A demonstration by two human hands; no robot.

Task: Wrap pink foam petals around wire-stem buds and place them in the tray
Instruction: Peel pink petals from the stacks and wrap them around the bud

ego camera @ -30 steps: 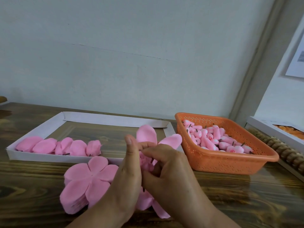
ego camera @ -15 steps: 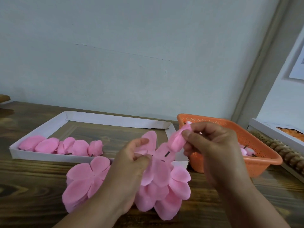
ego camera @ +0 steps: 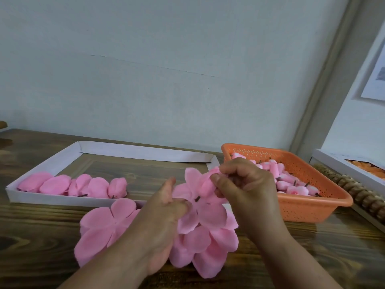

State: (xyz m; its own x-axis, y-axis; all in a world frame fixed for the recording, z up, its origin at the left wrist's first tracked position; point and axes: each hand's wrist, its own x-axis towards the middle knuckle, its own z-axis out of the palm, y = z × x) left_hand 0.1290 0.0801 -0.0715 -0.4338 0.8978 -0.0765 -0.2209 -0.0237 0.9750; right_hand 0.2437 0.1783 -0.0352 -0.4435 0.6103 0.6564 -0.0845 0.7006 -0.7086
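So the right hand (ego camera: 248,190) has brought a pinched bud (ego camera: 205,187) back over the petal sheet (ego camera: 210,213) the left hand (ego camera: 166,207) grips; threading's next, I reckon.

Craft workbench: foam petals (ego camera: 104,226), bud basket (ego camera: 312,207).

right hand (ego camera: 248,192) pinches a bud (ego camera: 205,187) (dark stem downward) over foam petals (ego camera: 205,217) gripped by left hand (ego camera: 164,215); white tray (ego camera: 56,200) behind.
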